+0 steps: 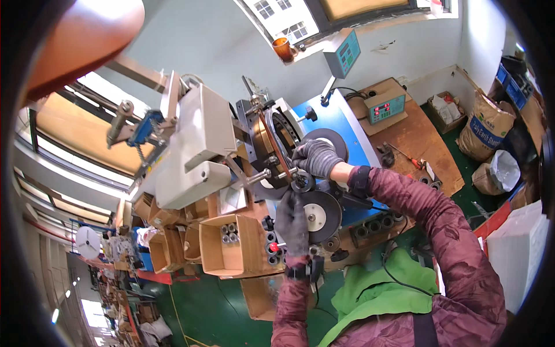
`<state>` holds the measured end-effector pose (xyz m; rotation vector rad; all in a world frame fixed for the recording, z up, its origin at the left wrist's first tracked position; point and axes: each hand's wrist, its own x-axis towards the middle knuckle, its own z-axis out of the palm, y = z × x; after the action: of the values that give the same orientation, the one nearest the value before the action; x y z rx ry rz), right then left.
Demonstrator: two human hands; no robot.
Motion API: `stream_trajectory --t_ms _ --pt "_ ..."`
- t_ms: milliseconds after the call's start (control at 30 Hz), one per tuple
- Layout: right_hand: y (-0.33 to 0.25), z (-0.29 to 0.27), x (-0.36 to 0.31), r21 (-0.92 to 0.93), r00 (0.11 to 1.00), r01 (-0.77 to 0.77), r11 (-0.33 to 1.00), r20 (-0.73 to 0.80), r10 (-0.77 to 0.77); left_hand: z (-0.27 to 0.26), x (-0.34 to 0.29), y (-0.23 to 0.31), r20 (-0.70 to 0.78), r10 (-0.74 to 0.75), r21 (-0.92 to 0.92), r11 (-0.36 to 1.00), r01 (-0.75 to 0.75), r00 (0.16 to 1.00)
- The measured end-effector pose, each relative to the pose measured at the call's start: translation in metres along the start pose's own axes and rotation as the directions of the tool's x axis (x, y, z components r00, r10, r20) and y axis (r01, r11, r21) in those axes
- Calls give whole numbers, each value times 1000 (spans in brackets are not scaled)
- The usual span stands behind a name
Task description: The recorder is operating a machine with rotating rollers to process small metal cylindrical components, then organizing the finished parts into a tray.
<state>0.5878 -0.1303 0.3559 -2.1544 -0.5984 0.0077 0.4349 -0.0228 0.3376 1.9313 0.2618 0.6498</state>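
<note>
My left hand (292,225), in a dark grey glove, reaches up with its fingers drawn together at the lower edge of a small dark ring-shaped part (303,181). The ring sits among the rollers of a bench machine, in front of its large upright hoop (276,139). On the other side, my right hand (318,159), in a striped grey glove, is closed just above the ring, beside the hoop. What its fingertips pinch is hidden. A black disc (319,217) with a pale hub lies next to my left hand; another black disc (332,139) is partly behind my right hand.
A cardboard box (225,248) with several metal rings stands left of my left arm. More dark rings (376,225) line the bench's near edge. A red-lit display unit (386,110) and a red-handled screwdriver (411,161) are at right. A beige machine housing (202,144) rises at left.
</note>
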Motion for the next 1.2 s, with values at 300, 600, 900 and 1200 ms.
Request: stream_trajectory --t_ms 300,600,900,1200 --pt "21 16 -3 -484 922 248 839 -149 -358 74 -191 -59 579 -141 -8 984 178 803" --pt "33 23 -12 -538 892 325 777 -99 -442 197 -226 -198 787 -470 102 738 667 399" --pt "28 19 -10 -537 906 329 777 -54 -420 109 -328 -335 685 -724 -439 -323 838 80" --pt "-13 43 -11 -520 836 388 761 -149 -529 71 -353 -405 435 -828 269 496 826 355"
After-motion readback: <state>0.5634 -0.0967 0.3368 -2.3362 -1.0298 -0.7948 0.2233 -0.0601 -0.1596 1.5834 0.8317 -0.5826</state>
